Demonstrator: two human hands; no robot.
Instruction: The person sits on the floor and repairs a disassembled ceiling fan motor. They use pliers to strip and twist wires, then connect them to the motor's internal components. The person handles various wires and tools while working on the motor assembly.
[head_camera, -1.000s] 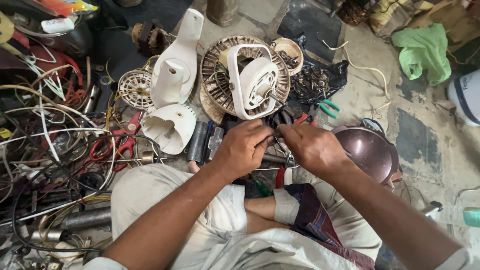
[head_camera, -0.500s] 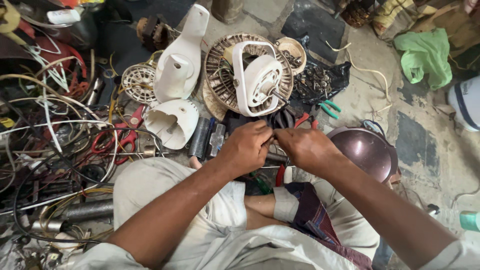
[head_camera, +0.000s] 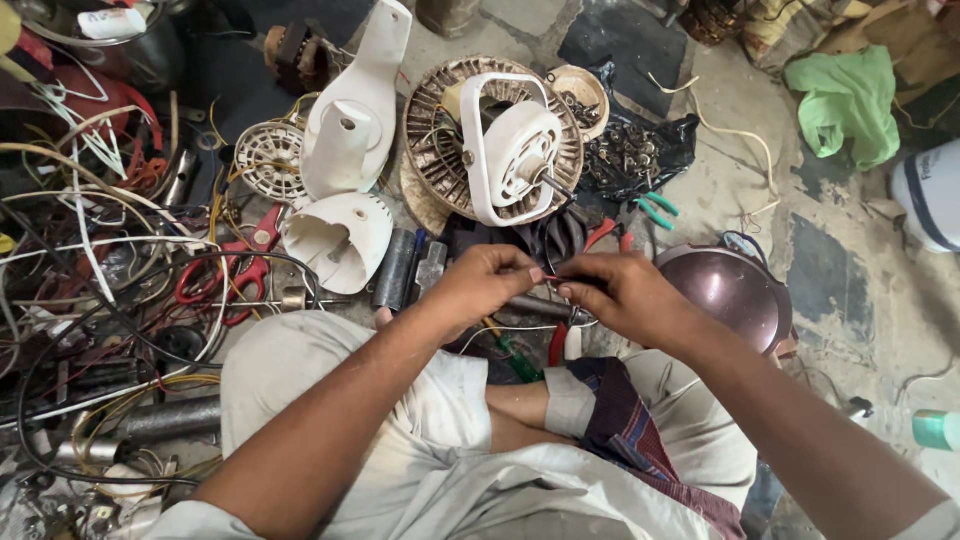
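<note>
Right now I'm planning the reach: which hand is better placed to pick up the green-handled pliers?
Probably the right hand. The green-handled pliers lie on its side, just beyond it; the left hand would have to cross over.

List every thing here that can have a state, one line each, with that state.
Left hand: pinching a thin wire.
Right hand: pinching the same wire, fingertips almost meeting the left's.
Wire: held between both hands.
Fan motor: dismantled, lying on the floor, shaft exposed.
White fan housing: taken off, lying separate.
Red scissors: on the floor, blades apart.
Green-handled pliers: lying unused.
Metal bowl: upside down.
</note>
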